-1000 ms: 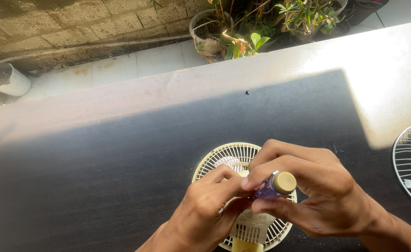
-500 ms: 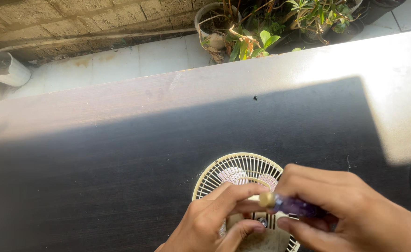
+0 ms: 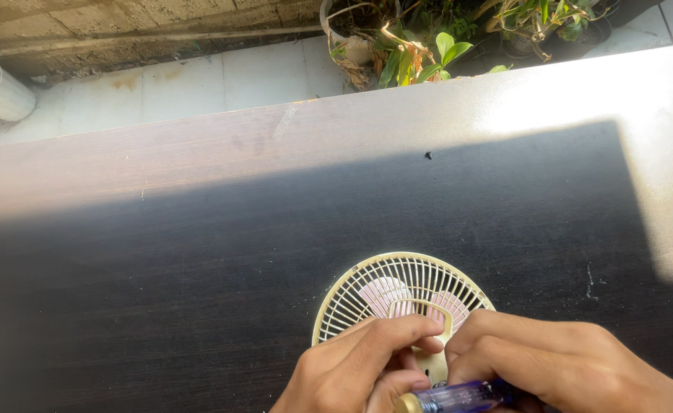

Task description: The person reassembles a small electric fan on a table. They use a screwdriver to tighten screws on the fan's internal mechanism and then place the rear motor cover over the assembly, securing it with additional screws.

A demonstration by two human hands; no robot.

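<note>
Head view, looking down on a dark wooden desk [image 3: 199, 252], its far edge lit by sun and the rest in shadow. At the lower centre of the frame lies a small cream-coloured fan [image 3: 398, 294], grille facing up, with pink blades visible behind the wire guard and a cream loop handle at its near side. The left hand [image 3: 356, 371], at the bottom edge left of centre, is curled with its fingers resting on the near rim of the fan, pinching at the handle area. The right hand [image 3: 558, 367], at the lower right, is clenched around a screwdriver [image 3: 459, 398] with a translucent purple handle and a yellowish end cap; the tool lies nearly level, cap pointing left, just beneath the left hand's fingers. The tip of the tool is hidden by the hand. Both hands touch over the lower part of the fan. Beyond the desk, at the top of the frame: pale floor tiles [image 3: 191, 76], a brick wall [image 3: 122, 19] and potted plants [image 3: 428, 46].
</note>
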